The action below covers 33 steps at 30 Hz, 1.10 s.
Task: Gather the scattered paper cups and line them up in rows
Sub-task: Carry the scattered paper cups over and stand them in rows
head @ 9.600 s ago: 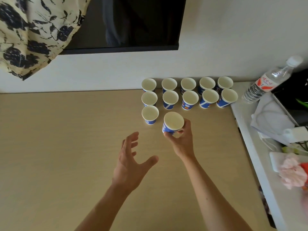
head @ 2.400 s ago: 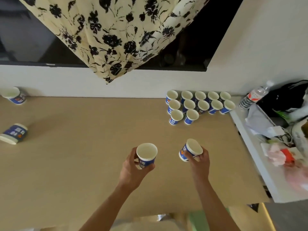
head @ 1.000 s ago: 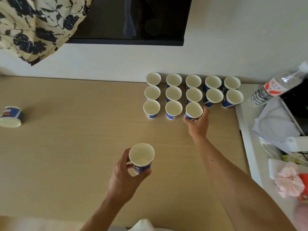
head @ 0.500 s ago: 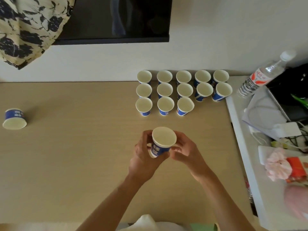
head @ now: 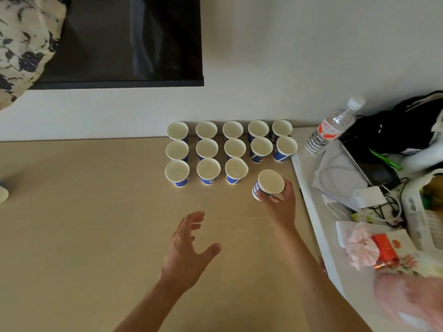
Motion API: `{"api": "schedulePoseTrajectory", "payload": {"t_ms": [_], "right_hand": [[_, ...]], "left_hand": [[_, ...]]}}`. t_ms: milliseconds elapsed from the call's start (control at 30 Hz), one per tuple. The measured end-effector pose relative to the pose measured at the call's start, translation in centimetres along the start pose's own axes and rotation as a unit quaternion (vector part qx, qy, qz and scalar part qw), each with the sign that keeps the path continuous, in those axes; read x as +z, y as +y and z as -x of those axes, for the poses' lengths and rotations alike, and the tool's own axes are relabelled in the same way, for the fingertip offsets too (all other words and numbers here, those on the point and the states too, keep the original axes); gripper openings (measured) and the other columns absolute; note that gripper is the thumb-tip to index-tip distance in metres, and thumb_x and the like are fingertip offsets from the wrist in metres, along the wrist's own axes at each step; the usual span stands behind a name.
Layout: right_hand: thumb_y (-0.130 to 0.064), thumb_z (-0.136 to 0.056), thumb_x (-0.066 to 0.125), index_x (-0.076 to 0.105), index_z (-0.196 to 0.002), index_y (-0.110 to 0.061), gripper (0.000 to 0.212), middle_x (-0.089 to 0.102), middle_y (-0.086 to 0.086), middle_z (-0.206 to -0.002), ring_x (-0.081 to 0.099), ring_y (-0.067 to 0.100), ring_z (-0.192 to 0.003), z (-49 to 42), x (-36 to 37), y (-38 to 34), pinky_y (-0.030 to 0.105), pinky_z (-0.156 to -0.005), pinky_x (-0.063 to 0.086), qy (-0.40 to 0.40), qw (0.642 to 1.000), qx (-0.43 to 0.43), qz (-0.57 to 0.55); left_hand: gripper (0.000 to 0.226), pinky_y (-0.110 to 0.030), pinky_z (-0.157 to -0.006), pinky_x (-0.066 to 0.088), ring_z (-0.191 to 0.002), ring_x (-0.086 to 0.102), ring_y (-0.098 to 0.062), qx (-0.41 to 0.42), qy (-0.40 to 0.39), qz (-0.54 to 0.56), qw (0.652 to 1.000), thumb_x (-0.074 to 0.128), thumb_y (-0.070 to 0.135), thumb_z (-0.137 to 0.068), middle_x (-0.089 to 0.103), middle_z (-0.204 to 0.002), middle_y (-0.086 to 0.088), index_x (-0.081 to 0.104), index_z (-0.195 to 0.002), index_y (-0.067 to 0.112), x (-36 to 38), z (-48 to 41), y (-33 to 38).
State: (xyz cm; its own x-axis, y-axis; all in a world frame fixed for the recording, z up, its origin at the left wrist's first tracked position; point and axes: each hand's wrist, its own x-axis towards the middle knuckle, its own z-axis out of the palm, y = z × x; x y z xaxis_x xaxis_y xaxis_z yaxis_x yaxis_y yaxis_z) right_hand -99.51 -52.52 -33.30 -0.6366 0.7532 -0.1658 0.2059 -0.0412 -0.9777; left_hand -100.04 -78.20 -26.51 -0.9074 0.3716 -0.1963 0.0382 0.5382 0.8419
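Thirteen blue-and-white paper cups (head: 235, 149) stand upright in three rows at the far right of a tan wooden table (head: 84, 236), five in the far row against the white wall (head: 287, 56), five in the middle row and three in the near row. A fourteenth paper cup (head: 268, 184) is clamped in the person's right hand (head: 279, 207), tilted with its mouth toward the camera, just right of the near row's third cup and near the table's right edge; whether its base touches the tabletop cannot be told. The left hand (head: 188, 250) hangs over the middle of the table with fingers spread and thumb out, holding nothing, well apart from the rows. At the left edge of the frame part of another cup (head: 2, 193) shows, blurred.

To the right, on a white side surface (head: 311, 188), a clear plastic water bottle (head: 332, 127) with a red-and-white label stands just beside the rows, with a black bag (head: 395, 125), cables and pink crumpled material (head: 362, 245) nearer. A dark screen (head: 124, 39) is mounted on the wall, and floral fabric (head: 24, 44) hangs at far left.
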Motion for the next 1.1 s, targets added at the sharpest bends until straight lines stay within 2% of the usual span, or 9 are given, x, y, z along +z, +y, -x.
{"api": "schedulePoseTrajectory", "payload": {"t_ms": [67, 200, 333, 467, 600, 800, 967, 1100], "right_hand": [[-0.022, -0.062, 0.09, 0.059, -0.114, -0.02, 0.061, 0.069, 0.003, -0.109, 0.069, 0.022, -0.095, -2.4, 0.4, 1.1, 0.044, -0.082, 0.062, 0.008, 0.999, -0.006, 0.032], [-0.019, -0.067, 0.09, 0.056, -0.113, -0.02, 0.058, 0.068, 0.001, -0.108, 0.068, 0.021, -0.097, -5.3, 1.2, 2.8, 0.049, -0.086, 0.06, 0.002, 0.997, -0.014, 0.073], [-0.015, -0.067, 0.09, 0.056, -0.115, -0.022, 0.059, 0.069, 0.001, -0.11, 0.068, 0.024, -0.1, -6.2, 2.0, 3.6, 0.05, -0.089, 0.058, 0.003, 0.997, -0.014, 0.073], [-0.012, -0.068, 0.091, 0.054, -0.118, -0.029, 0.064, 0.066, -0.005, -0.114, 0.066, 0.018, -0.104, -6.5, 2.5, 3.9, 0.041, -0.091, 0.058, 0.006, 0.997, -0.014, 0.074], [-0.011, -0.068, 0.091, 0.055, -0.125, -0.02, 0.068, 0.066, 0.0, -0.119, 0.066, 0.02, -0.106, -7.2, 2.8, 3.9, 0.041, -0.092, 0.057, 0.009, 0.997, -0.011, 0.077], [-0.011, -0.068, 0.091, 0.052, -0.132, -0.019, 0.075, 0.064, -0.001, -0.124, 0.063, 0.016, -0.112, -7.9, 3.0, 3.8, 0.033, -0.092, 0.055, 0.009, 0.995, -0.017, 0.097], [-0.003, -0.07, 0.088, 0.049, -0.136, -0.015, 0.078, 0.061, 0.003, -0.133, 0.062, 0.019, -0.118, -6.6, 2.4, 4.3, 0.035, -0.096, 0.053, 0.017, 0.997, 0.006, 0.078], [-0.004, -0.072, 0.087, 0.043, -0.141, -0.017, 0.082, 0.055, 0.009, -0.14, 0.057, 0.023, -0.125, -2.2, 2.6, 5.9, 0.046, -0.105, 0.051, 0.044, 0.995, 0.041, 0.075]], "left_hand": [[0.062, -0.017, -0.085, 0.049, -0.11, 0.059, -0.002, -0.012, 0.012, 0.007, 1.0, 0.088, 0.019, -0.071, 0.059, -0.121, 0.018, 0.054, -0.122, 0.03, -0.1, 0.3, -0.6], [0.057, -0.029, -0.085, 0.054, -0.109, 0.061, -0.003, -0.029, 0.028, 0.014, 0.999, 0.087, 0.015, -0.072, 0.063, -0.119, 0.016, 0.057, -0.119, 0.028, -0.7, 0.4, -1.3], [0.054, -0.026, -0.084, 0.054, -0.108, 0.061, 0.0, -0.04, 0.039, 0.021, 0.998, 0.086, 0.015, -0.074, 0.063, -0.117, 0.017, 0.058, -0.118, 0.029, -1.7, 0.4, -1.9], [0.05, -0.025, -0.084, 0.054, -0.107, 0.061, 0.0, -0.054, 0.043, 0.029, 0.997, 0.085, 0.014, -0.075, 0.064, -0.116, 0.017, 0.06, -0.117, 0.027, -2.1, 0.5, -2.3], [0.048, -0.023, -0.083, 0.053, -0.107, 0.061, 0.001, -0.064, 0.042, 0.03, 0.997, 0.084, 0.016, -0.076, 0.064, -0.115, 0.018, 0.059, -0.114, 0.031, -2.2, 0.6, -2.9], [0.047, -0.026, -0.084, 0.054, -0.108, 0.061, 0.001, -0.079, 0.039, 0.027, 0.996, 0.083, 0.018, -0.077, 0.064, -0.116, 0.019, 0.058, -0.113, 0.034, -2.4, 0.7, -3.7], [0.05, -0.025, -0.084, 0.055, -0.108, 0.059, 0.001, -0.095, 0.049, 0.03, 0.994, 0.083, 0.018, -0.078, 0.062, -0.118, 0.019, 0.057, -0.12, 0.028, -3.0, 0.7, -3.6], [0.05, -0.024, -0.086, 0.054, -0.109, 0.058, 0.0, -0.121, 0.087, 0.039, 0.988, 0.082, 0.023, -0.079, 0.061, -0.119, 0.018, 0.056, -0.122, 0.028, -5.5, 1.2, -4.8]]}}
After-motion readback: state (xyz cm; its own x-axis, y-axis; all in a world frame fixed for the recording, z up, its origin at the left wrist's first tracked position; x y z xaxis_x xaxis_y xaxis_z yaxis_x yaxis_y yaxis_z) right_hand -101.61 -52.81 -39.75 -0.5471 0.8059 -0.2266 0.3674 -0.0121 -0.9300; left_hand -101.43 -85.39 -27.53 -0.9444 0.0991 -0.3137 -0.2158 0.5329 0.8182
